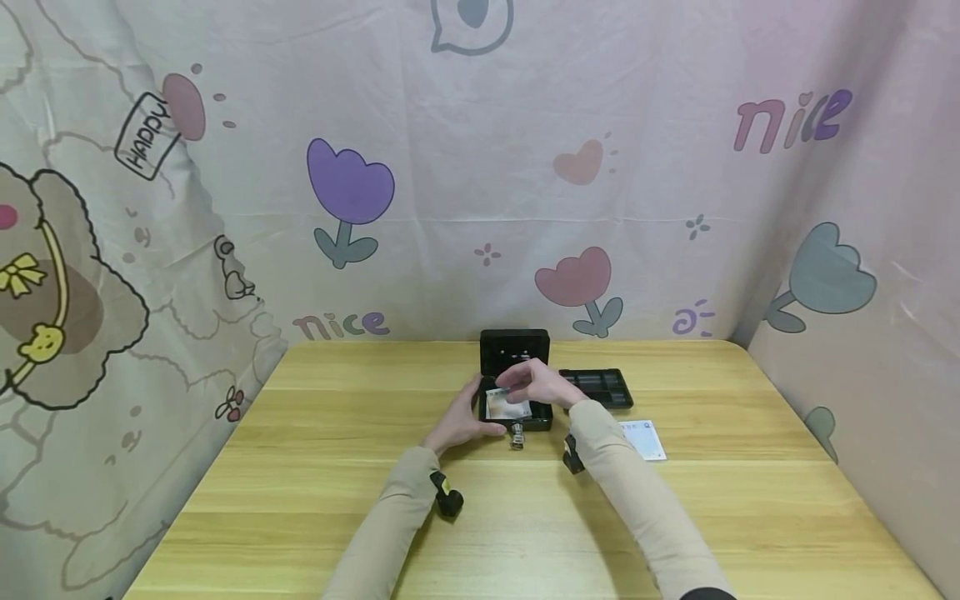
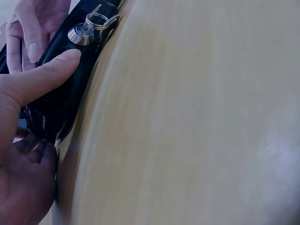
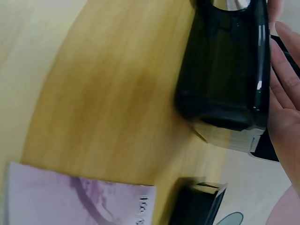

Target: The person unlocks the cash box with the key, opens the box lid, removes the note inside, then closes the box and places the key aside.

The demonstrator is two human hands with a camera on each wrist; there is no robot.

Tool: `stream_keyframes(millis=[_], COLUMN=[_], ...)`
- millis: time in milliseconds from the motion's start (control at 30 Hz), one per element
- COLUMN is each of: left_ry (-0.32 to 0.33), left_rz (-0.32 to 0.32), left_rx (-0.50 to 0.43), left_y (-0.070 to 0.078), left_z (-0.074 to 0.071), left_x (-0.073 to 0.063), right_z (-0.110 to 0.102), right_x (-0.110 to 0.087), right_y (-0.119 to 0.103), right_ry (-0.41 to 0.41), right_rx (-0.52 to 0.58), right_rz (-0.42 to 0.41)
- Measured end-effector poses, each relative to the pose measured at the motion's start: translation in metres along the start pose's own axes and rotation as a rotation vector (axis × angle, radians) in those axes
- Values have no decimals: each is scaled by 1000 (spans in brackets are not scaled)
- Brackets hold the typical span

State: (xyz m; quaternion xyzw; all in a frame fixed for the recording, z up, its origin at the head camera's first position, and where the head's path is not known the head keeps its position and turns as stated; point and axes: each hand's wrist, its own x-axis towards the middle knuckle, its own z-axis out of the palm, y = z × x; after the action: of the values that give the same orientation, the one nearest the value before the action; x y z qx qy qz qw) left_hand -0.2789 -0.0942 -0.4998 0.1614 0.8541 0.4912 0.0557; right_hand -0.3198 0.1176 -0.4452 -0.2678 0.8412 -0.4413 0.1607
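Note:
A small black cash box stands on the table with its lid raised. Inside lies a banknote. From the front lock hangs a key on a metal ring. My left hand holds the box at its left end, thumb along the front wall and fingers curled at the lower corner. Over the box opening, my right hand reaches in from the right, its fingers loosely bent above the banknote. In the left wrist view those fingers point down behind the front wall, their tips partly hidden.
A black compartment tray lies to the right of the box. In front of it, partly covered by the right sleeve in the head view, are pale purple banknotes. The wooden table ends at a patterned curtain.

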Motion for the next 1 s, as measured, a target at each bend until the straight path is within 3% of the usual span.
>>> stream_keyframes(millis=[400, 1000], left_ry=[-3, 0], left_rz=[1, -5], left_rx=[5, 18], left_y=[-1, -1], left_z=[0, 0], left_x=[0, 1], right_z=[5, 8], right_x=[2, 3], right_y=[8, 9], right_ry=[18, 13], right_rx=[-5, -87], right_rz=[36, -16])
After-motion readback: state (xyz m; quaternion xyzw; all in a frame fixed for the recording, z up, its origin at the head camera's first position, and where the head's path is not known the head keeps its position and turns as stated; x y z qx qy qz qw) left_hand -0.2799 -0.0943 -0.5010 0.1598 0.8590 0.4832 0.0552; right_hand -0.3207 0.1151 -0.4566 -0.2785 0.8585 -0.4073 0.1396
